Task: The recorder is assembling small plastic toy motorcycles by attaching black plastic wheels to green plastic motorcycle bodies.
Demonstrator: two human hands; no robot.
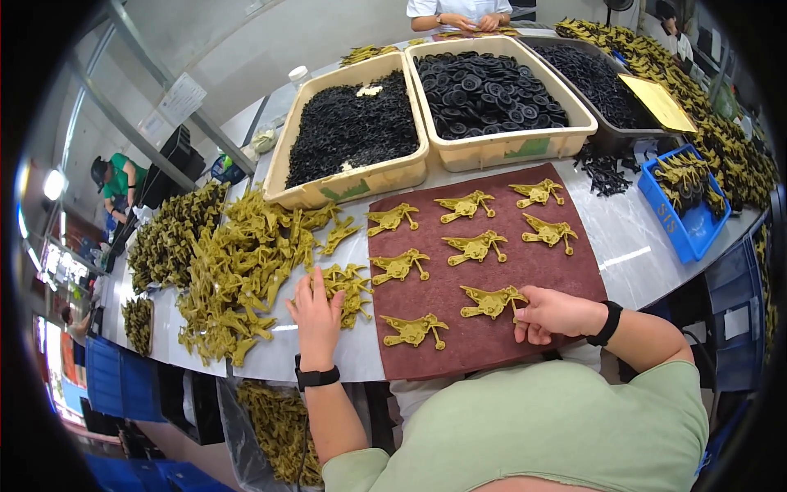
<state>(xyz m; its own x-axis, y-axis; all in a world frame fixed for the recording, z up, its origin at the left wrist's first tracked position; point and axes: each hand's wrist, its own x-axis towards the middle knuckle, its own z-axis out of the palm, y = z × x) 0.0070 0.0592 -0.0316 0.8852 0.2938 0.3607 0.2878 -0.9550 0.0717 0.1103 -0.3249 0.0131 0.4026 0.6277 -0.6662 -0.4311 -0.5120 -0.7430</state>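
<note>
A maroon mat (443, 271) lies in front of me with several olive-yellow plastic parts laid out in rows, each with a pointed end and a short arm ending in a round knob. At the near right of the mat, my right hand (559, 315) pinches the edge of one olive-yellow plastic part (490, 302), thumb and forefinger together and the other fingers curled. Left of the mat, my left hand (316, 313) is open, its fingers stretched out beside a small heap of the same parts (348, 289). Its palm side is hidden.
A large olive-yellow pile (238, 262) spreads over the table's left. Behind the mat stand cream tubs of small black pieces (352, 123) and black discs (492, 90), then a dark tub (590, 82). A blue basket (684, 205) sits right. A person's hands (471, 22) work opposite.
</note>
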